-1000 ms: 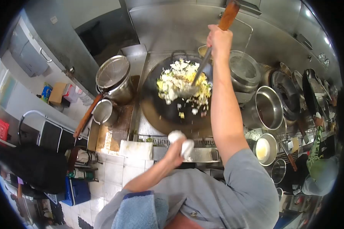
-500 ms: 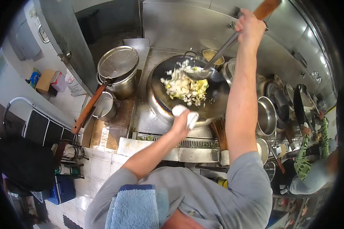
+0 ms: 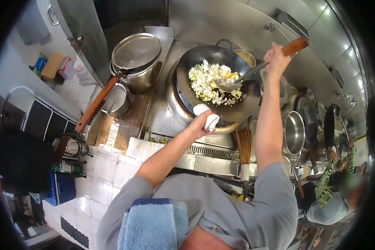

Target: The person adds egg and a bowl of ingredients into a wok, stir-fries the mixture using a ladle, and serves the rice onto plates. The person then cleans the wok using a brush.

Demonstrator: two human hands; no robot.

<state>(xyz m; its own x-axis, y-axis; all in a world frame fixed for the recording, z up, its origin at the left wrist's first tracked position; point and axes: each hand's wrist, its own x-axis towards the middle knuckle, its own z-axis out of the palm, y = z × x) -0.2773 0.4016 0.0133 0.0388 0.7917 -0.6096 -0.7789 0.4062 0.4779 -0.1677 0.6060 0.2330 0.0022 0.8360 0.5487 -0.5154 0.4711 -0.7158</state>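
Observation:
A black wok sits on the stove ring, tilted, with its loop handle at the far side. White rice mixed with yellow egg and green bits lies in it. My left hand is closed round a folded white cloth at the wok's near rim; the grip on the rim itself is hidden. Up to the right, my right hand grips a ladle with a wooden handle end. The ladle's bowl rests in the food at its right side.
Left of the stove, a wooden-handled strainer lies across a metal pot, near a smaller pot. A bamboo brush stands at the stove's front. Pans line the right, where another person works. A small bowl sits behind the wok.
The rice, loosely scattered before with grains in the air, now lies together in the wok. The ladle's bowl has come down into it. The whole view has shifted slightly.

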